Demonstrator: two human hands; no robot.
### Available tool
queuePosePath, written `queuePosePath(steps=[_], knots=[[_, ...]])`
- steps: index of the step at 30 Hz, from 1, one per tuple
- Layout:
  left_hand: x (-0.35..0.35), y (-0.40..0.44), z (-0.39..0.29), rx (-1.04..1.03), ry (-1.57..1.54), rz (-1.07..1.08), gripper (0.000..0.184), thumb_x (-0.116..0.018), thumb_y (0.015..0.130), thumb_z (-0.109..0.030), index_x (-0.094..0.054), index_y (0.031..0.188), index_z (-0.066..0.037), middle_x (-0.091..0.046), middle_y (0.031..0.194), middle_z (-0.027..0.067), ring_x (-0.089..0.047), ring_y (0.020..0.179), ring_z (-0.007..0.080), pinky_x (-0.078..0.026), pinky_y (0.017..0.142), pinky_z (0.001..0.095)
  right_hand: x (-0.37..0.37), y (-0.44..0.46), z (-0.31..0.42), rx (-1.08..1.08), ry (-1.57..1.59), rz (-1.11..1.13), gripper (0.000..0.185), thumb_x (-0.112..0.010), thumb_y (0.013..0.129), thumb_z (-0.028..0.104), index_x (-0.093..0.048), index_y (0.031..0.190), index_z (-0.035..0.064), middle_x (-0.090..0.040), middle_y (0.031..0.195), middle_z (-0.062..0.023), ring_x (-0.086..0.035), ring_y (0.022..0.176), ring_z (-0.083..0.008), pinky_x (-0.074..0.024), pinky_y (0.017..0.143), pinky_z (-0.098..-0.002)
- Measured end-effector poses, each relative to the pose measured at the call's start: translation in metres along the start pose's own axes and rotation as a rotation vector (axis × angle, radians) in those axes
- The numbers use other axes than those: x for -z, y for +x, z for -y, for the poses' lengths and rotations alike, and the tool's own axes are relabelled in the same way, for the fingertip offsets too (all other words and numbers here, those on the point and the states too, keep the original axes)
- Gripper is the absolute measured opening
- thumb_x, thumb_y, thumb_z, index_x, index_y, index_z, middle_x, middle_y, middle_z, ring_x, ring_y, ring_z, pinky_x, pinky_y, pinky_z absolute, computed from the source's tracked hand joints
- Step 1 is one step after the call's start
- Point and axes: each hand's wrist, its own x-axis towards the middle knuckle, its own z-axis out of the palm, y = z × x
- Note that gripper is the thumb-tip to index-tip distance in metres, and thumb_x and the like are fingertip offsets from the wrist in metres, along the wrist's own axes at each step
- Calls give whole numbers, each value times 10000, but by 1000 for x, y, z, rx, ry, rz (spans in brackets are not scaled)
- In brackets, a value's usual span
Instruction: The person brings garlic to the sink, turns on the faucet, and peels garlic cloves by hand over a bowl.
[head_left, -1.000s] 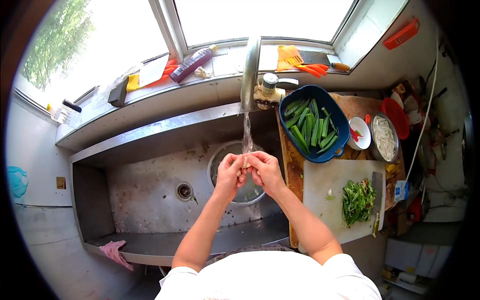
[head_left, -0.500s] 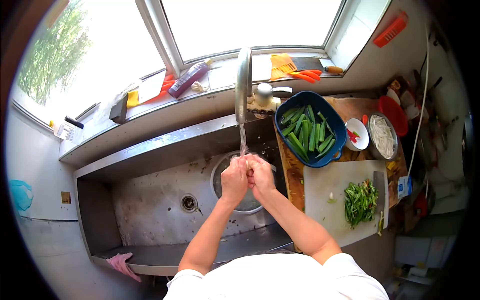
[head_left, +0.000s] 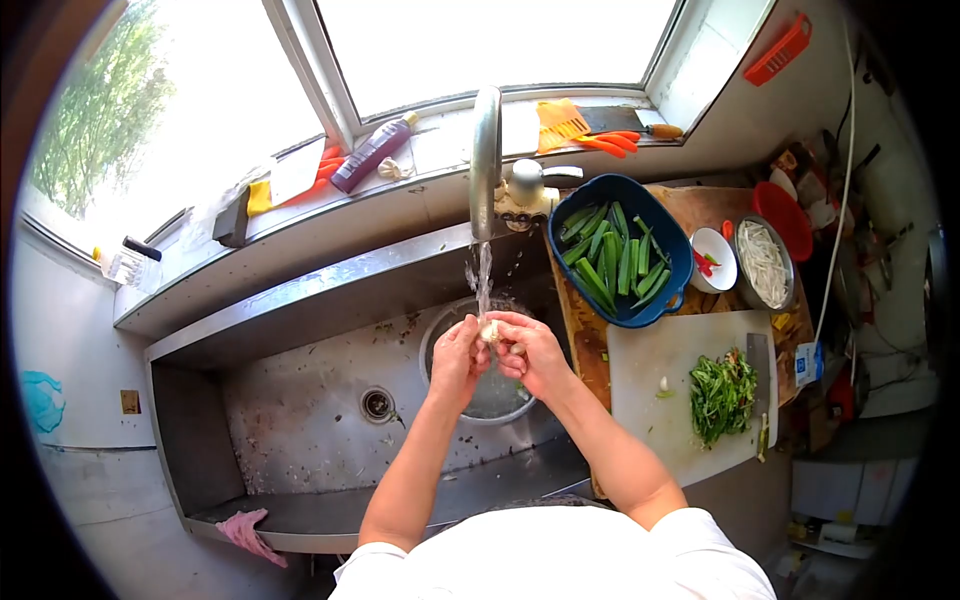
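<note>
Under the running tap point(head_left: 486, 165), my left hand point(head_left: 456, 362) and my right hand point(head_left: 538, 358) meet at the fingertips. Both pinch a small white garlic clove point(head_left: 488, 331) in the stream of water. A second pale clove point(head_left: 517, 349) shows against the curled fingers of my right hand. Directly below is a round metal basin point(head_left: 488, 420) with water in it, standing in the steel sink point(head_left: 300, 410). My palms and some fingers are partly hidden.
Right of the sink, a blue basin point(head_left: 681, 270) holds okra point(head_left: 625, 262). A white cutting board point(head_left: 640, 400) carries chopped greens point(head_left: 722, 398), a garlic clove point(head_left: 664, 383) and a cleaver point(head_left: 760, 375). Nearby stand a white bowl point(head_left: 722, 280) and a bowl of pale strips point(head_left: 765, 265).
My hands were clasped together under the water. Now they are slightly apart and lower, with fingers opened enough to show the white cloves.
</note>
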Motion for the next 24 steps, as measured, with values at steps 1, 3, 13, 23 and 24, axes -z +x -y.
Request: queuePosePath(steps=[1,3,13,23,24], knots=[[6,2,3,2,-31,8,309,-496,952,-353,-527,788,-93,-460,590,-25,-413,498,70,-332,450,219,1,-1,-2,5,15,12,182,-501,908,109,-586,1045,24,-509,619,-20,-335,372,-49,-271,338,-201],[13,1,1,37,-106,48,319,-477,958,-364,-526,800,-91,-486,621,-19,-441,516,74,-355,467,214,8,-2,-9,15,46,52,188,-504,904,107,-582,1057,30,-525,627,-27,-337,370,-53,-272,339,-200],[9,-1,12,238,-343,83,374,-429,963,-409,-541,797,-94,-568,730,17,-574,725,137,-477,648,293,-4,-20,-20,459,-1096,-60,167,-639,822,120,-572,922,3,-610,670,-27,-573,620,-73,-452,561,-231],[-7,-21,5,126,65,32,359,-503,929,-431,-539,826,-89,-504,629,5,-462,476,76,-318,369,195,14,3,-17,569,-752,-11,191,-666,834,169,-669,928,3,-634,718,-1,-526,579,-54,-415,519,-194],[-2,-18,6,57,179,36,355,-517,922,-431,-545,830,-89,-514,630,5,-463,472,72,-323,370,197,8,-2,-13,481,-688,-46,184,-669,830,165,-673,929,10,-633,712,0,-503,554,-44,-390,491,-191]])
